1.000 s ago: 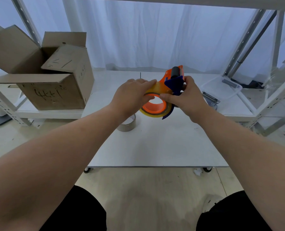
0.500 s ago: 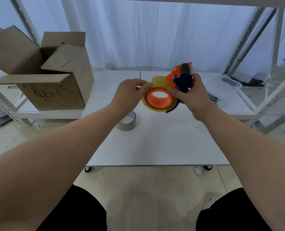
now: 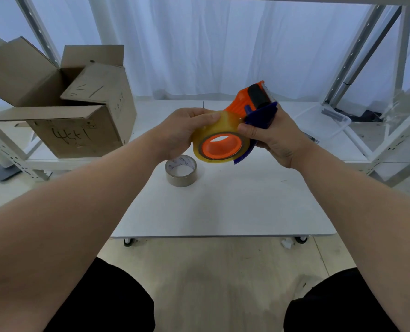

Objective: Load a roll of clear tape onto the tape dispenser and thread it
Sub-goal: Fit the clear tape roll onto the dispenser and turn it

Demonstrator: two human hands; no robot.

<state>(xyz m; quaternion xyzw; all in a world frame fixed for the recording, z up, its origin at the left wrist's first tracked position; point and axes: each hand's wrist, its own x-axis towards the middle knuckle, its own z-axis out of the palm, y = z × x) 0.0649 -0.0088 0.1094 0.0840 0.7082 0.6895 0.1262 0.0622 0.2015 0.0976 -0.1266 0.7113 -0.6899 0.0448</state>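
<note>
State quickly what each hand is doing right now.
Left hand: grips the tape roll.
Right hand: holds the dispenser.

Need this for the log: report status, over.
Left hand grips clear tape roll. Right hand holds dispenser. Roll on hub, thread unseen. Nothing blocking.

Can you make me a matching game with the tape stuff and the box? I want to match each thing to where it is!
Things:
1. clear tape roll
2. small brown roll
3. cardboard box
4. tape dispenser

Places:
A. lying on the white table
B. on the low shelf at the left, flaps open
C. on the orange hub, gripped by the left hand
D. gripped by the right hand

Pairs: 1-C, 2-A, 3-B, 4-D.
</note>
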